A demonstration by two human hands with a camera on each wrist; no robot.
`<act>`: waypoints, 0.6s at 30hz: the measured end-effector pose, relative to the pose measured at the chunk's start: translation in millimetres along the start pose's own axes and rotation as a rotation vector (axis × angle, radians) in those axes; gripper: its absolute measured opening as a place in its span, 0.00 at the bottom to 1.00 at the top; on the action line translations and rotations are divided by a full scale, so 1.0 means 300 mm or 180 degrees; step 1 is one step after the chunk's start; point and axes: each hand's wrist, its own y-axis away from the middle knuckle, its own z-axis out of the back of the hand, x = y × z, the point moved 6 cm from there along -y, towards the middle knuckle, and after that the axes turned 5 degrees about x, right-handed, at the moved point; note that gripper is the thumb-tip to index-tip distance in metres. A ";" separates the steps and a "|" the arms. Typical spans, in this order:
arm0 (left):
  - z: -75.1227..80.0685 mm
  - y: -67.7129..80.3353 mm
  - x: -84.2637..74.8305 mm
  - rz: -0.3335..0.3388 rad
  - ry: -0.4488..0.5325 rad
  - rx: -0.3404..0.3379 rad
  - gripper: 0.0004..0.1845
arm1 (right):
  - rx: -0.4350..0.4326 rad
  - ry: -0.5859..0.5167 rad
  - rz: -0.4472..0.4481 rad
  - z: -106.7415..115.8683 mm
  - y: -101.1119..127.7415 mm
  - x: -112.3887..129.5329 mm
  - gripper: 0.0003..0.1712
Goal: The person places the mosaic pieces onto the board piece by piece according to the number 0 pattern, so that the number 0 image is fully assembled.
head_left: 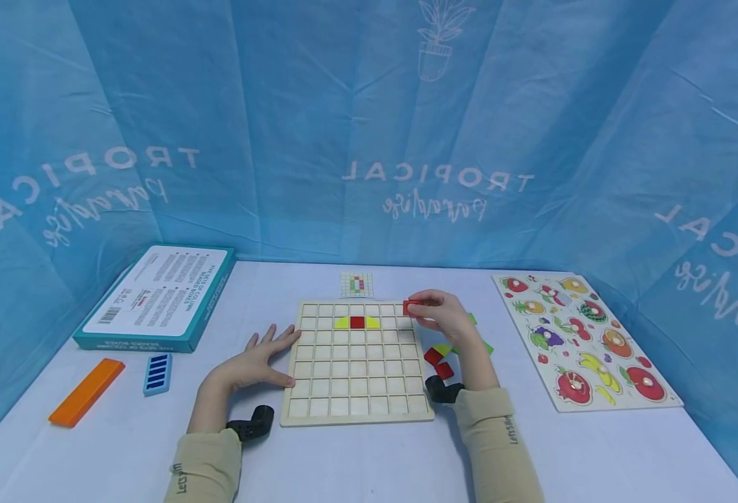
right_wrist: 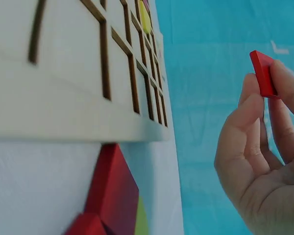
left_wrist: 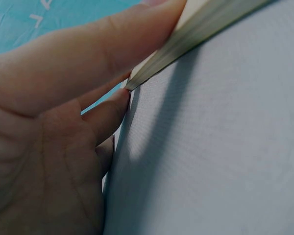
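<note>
The right hand [head_left: 446,316] pinched a small red tile [head_left: 411,307] between thumb and fingertips, holding it over the far right corner of the wooden grid board [head_left: 358,362]; the wrist view showed the tile clamped at the fingertips [right_wrist: 255,100], clear of the board. The left hand [head_left: 257,362] lay flat with fingers spread and straight, pressing against the board's left edge and gripping nothing.

On the board, a red square [head_left: 357,322] sat in the second row with a yellow piece [head_left: 342,323] touching it on each side. Just right of the board, under the right forearm, lay loose red pieces [head_left: 438,362], with yellow and green ones partly hidden behind the hand. A small pattern card [head_left: 357,284] lay just beyond the board's far edge.

Well to the right rested a fruit puzzle board [head_left: 579,339]. To the left lay a teal box [head_left: 158,297] with printed text too small to read, a blue ridged block [head_left: 157,374] and an orange bar [head_left: 87,391]. The white table [head_left: 356,461] was enclosed by a blue backdrop [head_left: 344,105], printed in mirrored lettering with "TROPICAL" and a script word beneath. Both sleeves bore a small logo I could not make out.
</note>
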 end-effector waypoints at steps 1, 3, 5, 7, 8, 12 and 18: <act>0.000 0.000 0.000 0.0010 0.0007 0.0002 0.55 | 0.0018 0.0005 0.0012 -0.007 0.000 0.001 0.15; 0.000 0.001 0.000 0.0024 0.0024 0.0002 0.55 | 0.0039 0.0040 0.0011 -0.020 0.000 0.001 0.15; 0.000 0.002 -0.003 0.0010 0.0034 0.0001 0.55 | 0.0068 0.0064 0.0013 -0.032 -0.001 0.004 0.15; 0.001 0.003 -0.004 0.0000 0.0026 -0.0003 0.55 | 0.0079 0.0077 0.0007 -0.043 -0.002 0.008 0.14; 0.001 0.003 -0.006 -0.0007 0.0023 -0.0004 0.55 | 0.0081 0.0089 -0.0002 -0.048 -0.002 0.010 0.13; 0.002 0.004 -0.006 -0.0005 0.0008 -0.0001 0.55 | 0.0063 0.0157 -0.0074 -0.065 -0.003 0.009 0.12; 0.000 0.004 -0.002 0.0033 0.0042 0.0001 0.55 | 0.0033 0.0340 -0.0203 -0.106 0.000 0.012 0.11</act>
